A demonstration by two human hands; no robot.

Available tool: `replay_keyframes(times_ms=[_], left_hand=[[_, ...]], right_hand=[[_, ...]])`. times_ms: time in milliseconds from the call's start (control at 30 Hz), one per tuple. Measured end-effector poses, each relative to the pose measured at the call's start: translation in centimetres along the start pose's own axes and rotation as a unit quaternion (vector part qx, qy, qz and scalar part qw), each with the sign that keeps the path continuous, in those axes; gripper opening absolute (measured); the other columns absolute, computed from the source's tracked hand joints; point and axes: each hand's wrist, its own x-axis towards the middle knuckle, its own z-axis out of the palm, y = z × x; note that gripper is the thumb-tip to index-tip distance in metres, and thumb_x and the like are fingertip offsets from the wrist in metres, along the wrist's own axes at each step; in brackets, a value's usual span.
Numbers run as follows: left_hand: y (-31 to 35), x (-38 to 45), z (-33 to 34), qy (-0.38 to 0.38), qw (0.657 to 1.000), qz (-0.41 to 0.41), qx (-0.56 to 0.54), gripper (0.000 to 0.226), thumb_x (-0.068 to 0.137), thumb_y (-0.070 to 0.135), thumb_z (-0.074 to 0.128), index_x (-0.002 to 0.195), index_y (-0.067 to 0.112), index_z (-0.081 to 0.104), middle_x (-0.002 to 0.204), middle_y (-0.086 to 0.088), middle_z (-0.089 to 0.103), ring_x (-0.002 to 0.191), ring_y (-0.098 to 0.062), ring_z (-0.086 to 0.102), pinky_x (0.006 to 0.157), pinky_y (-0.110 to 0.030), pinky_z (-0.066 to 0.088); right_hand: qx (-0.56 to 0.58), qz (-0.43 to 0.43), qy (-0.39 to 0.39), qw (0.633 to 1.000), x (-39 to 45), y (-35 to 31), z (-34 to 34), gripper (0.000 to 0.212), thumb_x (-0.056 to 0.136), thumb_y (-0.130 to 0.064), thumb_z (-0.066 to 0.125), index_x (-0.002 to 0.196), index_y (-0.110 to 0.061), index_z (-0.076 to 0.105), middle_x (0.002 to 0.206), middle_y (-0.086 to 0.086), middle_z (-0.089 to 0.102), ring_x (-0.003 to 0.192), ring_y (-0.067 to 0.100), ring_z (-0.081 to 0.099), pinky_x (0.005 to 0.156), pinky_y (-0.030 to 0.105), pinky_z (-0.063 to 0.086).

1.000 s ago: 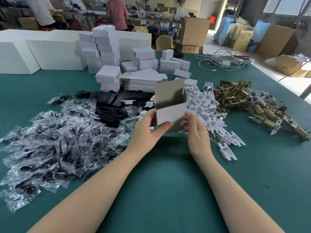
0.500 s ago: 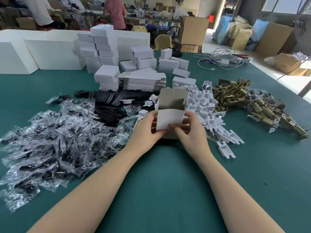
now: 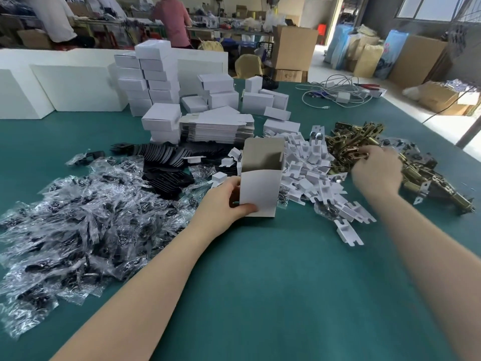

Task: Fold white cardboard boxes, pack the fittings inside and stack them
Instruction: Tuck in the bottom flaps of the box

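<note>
The right hand (image 3: 374,169) has left the box (image 3: 260,190) for the brass fittings (image 3: 348,144); its blurred fingers' grip is unclear. The left hand (image 3: 223,201) grips the upright, open-topped box, well left of them.

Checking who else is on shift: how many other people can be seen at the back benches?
2. A person in a white top at the far left, a person in a pink top behind the stacked white boxes. Clutter may hide others.
</note>
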Motion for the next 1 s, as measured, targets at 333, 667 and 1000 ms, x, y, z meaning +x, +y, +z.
replay_keyframes(times_ms=[333, 667, 1000], left_hand=[[-0.2, 0.1, 0.2, -0.002, 1.0, -0.01, -0.026, 0.054, 0.072, 0.027, 0.085, 0.107, 0.05, 0.052, 0.096, 0.022, 0.067, 0.083, 0.011, 0.062, 0.069, -0.003, 0.044], [-0.3, 0.1, 0.2, 0.006, 0.999, -0.006, -0.033, 0.054, 0.073, 0.025, 0.084, 0.101, 0.058, 0.051, 0.095, 0.022, 0.069, 0.086, 0.008, 0.064, 0.072, -0.005, 0.045], [-0.7, 0.4, 0.4, 0.013, 0.999, -0.011, -0.037, 0.049, 0.076, 0.024, 0.081, 0.1, 0.055, 0.052, 0.098, 0.022, 0.068, 0.092, 0.007, 0.063, 0.077, -0.007, 0.047]], right_hand=[[-0.403, -0.159, -0.09, 0.897, 3.8, 7.5, -1.4, 0.042, 0.092, -0.011, 0.049, 0.133, -0.019, 0.054, 0.129, 0.008, 0.055, 0.116, 0.032, 0.055, 0.081, 0.04, 0.049], [-0.411, -0.112, -0.125, 0.896, 5.6, 7.3, -1.8, 0.032, 0.1, -0.027, 0.044, 0.122, -0.011, 0.062, 0.122, 0.015, 0.056, 0.111, 0.036, 0.056, 0.083, 0.042, 0.048], [-0.311, -0.112, -0.098, 0.939, 5.5, 7.2, -1.7, 0.008, 0.09, -0.011, 0.062, 0.094, -0.004, 0.066, 0.093, 0.02, 0.065, 0.087, 0.036, 0.063, 0.071, 0.038, 0.052]])
